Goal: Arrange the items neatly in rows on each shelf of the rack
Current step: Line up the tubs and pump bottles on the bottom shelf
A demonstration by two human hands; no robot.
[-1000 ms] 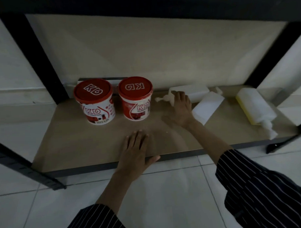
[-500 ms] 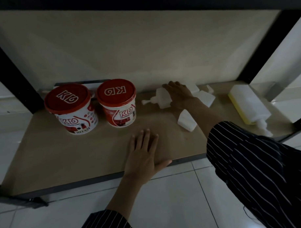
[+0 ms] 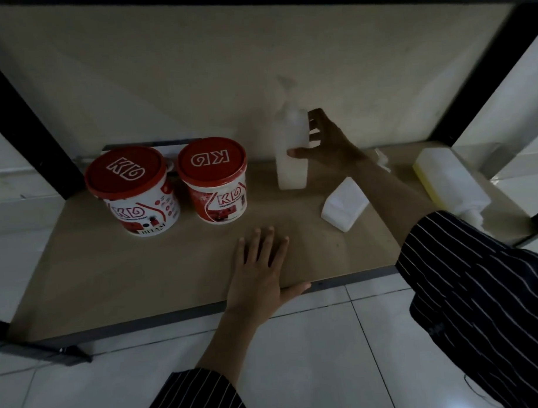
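Right hand (image 3: 326, 143) around upright white bottle (image 3: 292, 154); left hand (image 3: 261, 274) flat on shelf (image 3: 126, 270)

Two red-lidded "KD" paint tubs stand upright side by side at centre left — the left tub (image 3: 138, 190) slightly nearer the frame's bottom than the right tub (image 3: 213, 179). Right of them a white bottle (image 3: 291, 155) stands upright. A small white bottle (image 3: 344, 205) lies tilted at centre right; a yellow-edged white bottle (image 3: 450, 180) lies flat far right.

White pump bottle (image 3: 291, 155) now upright in right hand (image 3: 329, 143), previously flat.
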